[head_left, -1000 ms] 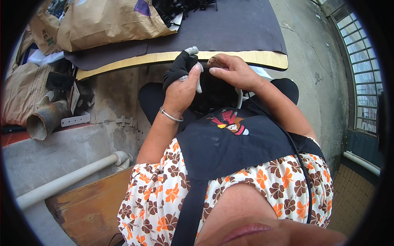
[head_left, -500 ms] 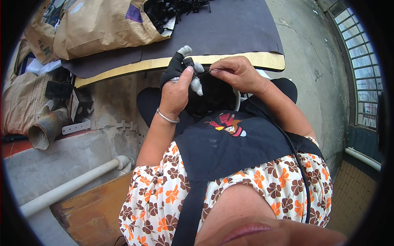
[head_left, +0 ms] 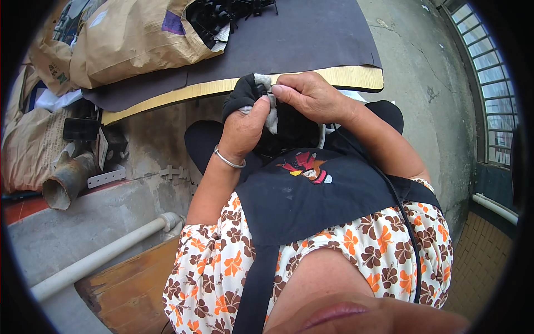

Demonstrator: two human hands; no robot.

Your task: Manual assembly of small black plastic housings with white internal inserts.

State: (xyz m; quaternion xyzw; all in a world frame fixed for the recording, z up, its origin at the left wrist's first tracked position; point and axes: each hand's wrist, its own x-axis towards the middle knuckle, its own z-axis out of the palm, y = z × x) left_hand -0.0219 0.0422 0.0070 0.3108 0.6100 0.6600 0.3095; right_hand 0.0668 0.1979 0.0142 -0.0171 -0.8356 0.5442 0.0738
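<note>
My left hand (head_left: 242, 133) is closed in front of the table edge, its fingers wrapped in a black and pale grey cloth covering (head_left: 239, 99), its thumb bare. A small black piece (head_left: 261, 89) is held between thumb and covered fingers. Close against it, my right hand (head_left: 318, 99) pinches with thumb and forefinger at the piece. What lies in that pinch is too small to make out now. Below the hands, between my knees, a container with a white rim (head_left: 322, 136) holds dark contents, partly hidden by my hands.
A dark-covered table (head_left: 300, 42) with a yellow edge carries a brown paper bag (head_left: 130, 47) and a heap of black parts (head_left: 233, 16). At left are another paper bag (head_left: 33, 147), a rusty pipe elbow (head_left: 62, 186) and a white pipe (head_left: 105, 253). A barred window (head_left: 489, 83) stands right.
My right hand has moved left, right up to my left hand. The thin dark strand that showed between them is out of sight. My left fingers are curled in more.
</note>
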